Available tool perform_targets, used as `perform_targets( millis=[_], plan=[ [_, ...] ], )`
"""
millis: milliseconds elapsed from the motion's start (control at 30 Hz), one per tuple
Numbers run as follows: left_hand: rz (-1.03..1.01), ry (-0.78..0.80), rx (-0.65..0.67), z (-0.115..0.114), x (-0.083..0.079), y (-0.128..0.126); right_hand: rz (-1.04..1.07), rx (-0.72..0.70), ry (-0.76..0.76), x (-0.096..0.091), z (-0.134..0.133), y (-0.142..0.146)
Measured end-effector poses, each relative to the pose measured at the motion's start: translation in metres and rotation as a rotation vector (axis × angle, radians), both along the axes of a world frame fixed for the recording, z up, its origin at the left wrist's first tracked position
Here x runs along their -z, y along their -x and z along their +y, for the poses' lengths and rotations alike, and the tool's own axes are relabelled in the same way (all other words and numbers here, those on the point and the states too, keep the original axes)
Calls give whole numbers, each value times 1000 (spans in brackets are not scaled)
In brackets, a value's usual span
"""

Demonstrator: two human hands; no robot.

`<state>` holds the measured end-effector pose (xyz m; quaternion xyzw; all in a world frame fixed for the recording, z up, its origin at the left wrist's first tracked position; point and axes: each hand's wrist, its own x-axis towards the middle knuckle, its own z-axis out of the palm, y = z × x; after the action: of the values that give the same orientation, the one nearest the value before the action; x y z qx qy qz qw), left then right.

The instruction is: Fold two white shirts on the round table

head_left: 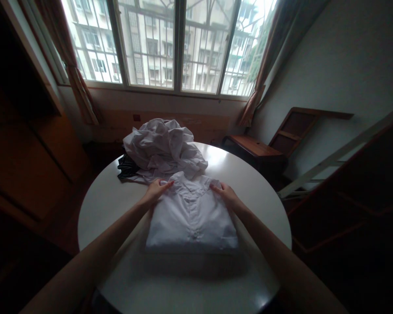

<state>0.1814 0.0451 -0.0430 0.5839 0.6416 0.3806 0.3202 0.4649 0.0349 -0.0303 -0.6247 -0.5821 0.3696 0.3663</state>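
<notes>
A white button-front shirt [193, 218], folded into a neat rectangle, lies in front of me with its collar pointing away. My left hand [157, 190] grips its upper left shoulder near the collar, thumb on top and the other fingers hidden under the cloth. On the opposite shoulder, my right hand [225, 193] pinches the fabric the same way. Just beyond the collar rises a heap of crumpled white clothes [165, 146]. A dark striped cloth [127, 166] pokes out at the heap's left side.
Everything rests on a round white table [108, 209] with a glossy top. Behind it are a barred window [150, 48] and tied curtains [77, 87]. To the right stand a wooden chair [258, 146] and a leaning pale frame [327, 163]. Wooden cabinets [19, 161] line the left.
</notes>
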Motion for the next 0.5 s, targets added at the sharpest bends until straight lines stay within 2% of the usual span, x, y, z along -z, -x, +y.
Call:
perform_targets(
  millis=[133, 267, 333, 433, 500],
  plan=[
    [213, -44, 28, 3, 0, -4, -15, -117, 39, -2, 12, 5],
    [295, -77, 43, -4, -3, 0, 73, -136, -39, 3, 12, 4],
    [366, -77, 66, -5, -6, 2, -56, -110, -85, 3, 10, 5],
    [454, -56, 83, -2, -12, -3, -377, -28, -90, -6, 11, 11],
    [511, -58, 67, 2, -16, -10, -470, 61, -76, -15, 12, 20]
  ],
)
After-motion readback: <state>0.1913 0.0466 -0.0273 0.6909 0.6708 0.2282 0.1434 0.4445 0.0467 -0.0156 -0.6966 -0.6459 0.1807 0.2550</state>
